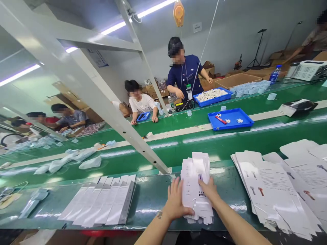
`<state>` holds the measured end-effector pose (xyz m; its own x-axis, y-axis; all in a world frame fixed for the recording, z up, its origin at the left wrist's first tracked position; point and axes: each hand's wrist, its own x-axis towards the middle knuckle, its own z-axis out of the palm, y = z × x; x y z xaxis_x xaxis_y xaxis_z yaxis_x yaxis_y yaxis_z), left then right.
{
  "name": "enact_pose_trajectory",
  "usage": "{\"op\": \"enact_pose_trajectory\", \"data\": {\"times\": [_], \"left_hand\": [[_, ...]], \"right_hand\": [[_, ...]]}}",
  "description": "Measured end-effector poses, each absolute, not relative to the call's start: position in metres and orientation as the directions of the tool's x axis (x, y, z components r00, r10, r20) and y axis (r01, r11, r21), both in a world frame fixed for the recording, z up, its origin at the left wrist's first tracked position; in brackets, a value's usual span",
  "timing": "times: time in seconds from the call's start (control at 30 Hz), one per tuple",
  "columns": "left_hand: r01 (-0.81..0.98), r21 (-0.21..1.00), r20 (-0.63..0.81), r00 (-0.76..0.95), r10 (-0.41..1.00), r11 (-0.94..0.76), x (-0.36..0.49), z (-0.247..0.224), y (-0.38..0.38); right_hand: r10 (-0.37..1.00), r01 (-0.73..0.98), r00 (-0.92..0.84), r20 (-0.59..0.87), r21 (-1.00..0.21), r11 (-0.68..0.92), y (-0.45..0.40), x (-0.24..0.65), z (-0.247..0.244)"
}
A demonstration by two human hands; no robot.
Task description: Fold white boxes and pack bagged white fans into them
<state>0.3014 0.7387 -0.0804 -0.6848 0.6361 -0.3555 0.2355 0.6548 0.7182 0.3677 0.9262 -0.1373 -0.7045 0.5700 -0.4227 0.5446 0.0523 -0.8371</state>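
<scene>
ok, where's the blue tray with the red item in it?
Head view, right of centre: the tray sits well beyond the right hand, just nearer than the blue tray piled with white parts.

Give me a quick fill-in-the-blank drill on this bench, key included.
The left hand and right hand touch a stack of printed packaging whose main colour is ____.
The worktop beneath is coloured ____.
The row of folded packs lies to the person's ____ of that stack.
The tray bearing a red item is coloured ____.

Missing words: white; green; left; blue.
</scene>
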Motion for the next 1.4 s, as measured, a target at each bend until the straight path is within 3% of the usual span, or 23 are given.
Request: {"op": "enact_pose_trajectory", "data": {"times": [0.03,0.1,0.23,0.33,0.43,0.53,0.57,0.63,0.7,0.77,0.83,0.93,0.97,1.03,1.13,1.27,1.33,1.4], "left_hand": [[0.348,0.695,-0.329,-0.625,0.708,0.63,0.302,-0.077,0.736],[0.409,0.707,-0.341,-0.517,0.785,0.577,0.306,-0.074,0.733],[0.352,0.693,-0.369,-0.577,0.729,0.629,0.318,-0.077,0.734],[0.391,0.699,-0.303,-0.597,0.743,0.599,0.326,-0.067,0.734],[0.438,0.759,-0.143,-0.61,0.779,0.482,0.323,-0.038,0.733],[0.539,0.715,0.066,-0.686,0.724,0.446,0.312,0.012,0.73],[0.549,0.696,0.109,-0.717,0.688,0.462,0.31,0.033,0.73],[0.488,0.726,0.109,-0.777,0.62,0.485,0.309,0.073,0.729],[0.354,0.829,0.027,-0.798,0.601,0.433,0.314,0.107,0.73],[0.216,0.92,-0.033,-0.788,0.615,0.326,0.32,0.127,0.729],[0.119,0.967,-0.046,-0.786,0.617,0.224,0.32,0.132,0.726],[0.026,0.992,-0.055,-0.793,0.607,0.123,0.308,0.126,0.711],[0.006,0.995,-0.057,-0.787,0.614,0.1,0.301,0.124,0.705],[0.005,0.998,-0.038,-0.761,0.647,0.065,0.289,0.124,0.694],[0.068,0.995,-0.01,-0.638,0.77,0.07,0.277,0.134,0.692],[0.114,0.99,-0.031,-0.394,0.919,0.083,0.272,0.143,0.713],[0.161,0.985,0.032,-0.482,0.875,0.053,0.269,0.136,0.723],[0.133,0.991,0.074,-0.701,0.709,0.028,0.27,0.119,0.729]], "right_hand": [[0.582,0.574,-0.696,-0.421,-0.813,0.099,0.926,0.372,-0.132],[0.579,0.586,-0.71,-0.401,-0.793,0.169,0.927,0.383,-0.12],[0.501,0.536,-0.776,-0.382,-0.819,0.205,0.93,0.403,-0.094],[0.441,0.526,-0.784,-0.437,-0.845,0.097,0.929,0.401,-0.074],[0.344,0.478,-0.812,-0.472,-0.875,-0.072,0.932,0.391,-0.046],[0.331,0.292,-0.885,-0.327,-0.944,-0.151,0.943,0.389,-0.006],[0.358,0.194,-0.911,-0.202,-0.979,-0.059,0.948,0.39,0.009],[0.317,-0.041,-0.937,0.148,-0.946,0.321,0.952,0.393,0.036],[0.067,-0.267,-0.907,0.416,-0.69,0.673,0.948,0.395,0.056],[-0.131,-0.4,-0.859,0.496,-0.487,0.777,0.938,0.394,0.065],[-0.13,-0.387,-0.866,0.483,-0.484,0.785,0.93,0.393,0.067],[0.011,-0.21,-0.961,0.277,-0.751,0.626,0.938,0.39,0.07],[-0.019,-0.154,-0.986,0.167,-0.854,0.497,0.947,0.388,0.072],[-0.242,-0.075,-0.97,0.025,-0.977,0.199,0.964,0.38,0.077],[-0.58,-0.037,-0.809,0.093,-0.993,-0.108,0.965,0.364,0.075],[-0.845,0.197,-0.532,0.042,-0.965,-0.172,0.924,0.355,0.05],[-0.813,0.296,-0.582,0.014,-0.928,-0.228,0.915,0.354,0.036],[-0.628,0.3,-0.778,-0.011,-0.885,-0.356,0.924,0.354,0.026]]}}
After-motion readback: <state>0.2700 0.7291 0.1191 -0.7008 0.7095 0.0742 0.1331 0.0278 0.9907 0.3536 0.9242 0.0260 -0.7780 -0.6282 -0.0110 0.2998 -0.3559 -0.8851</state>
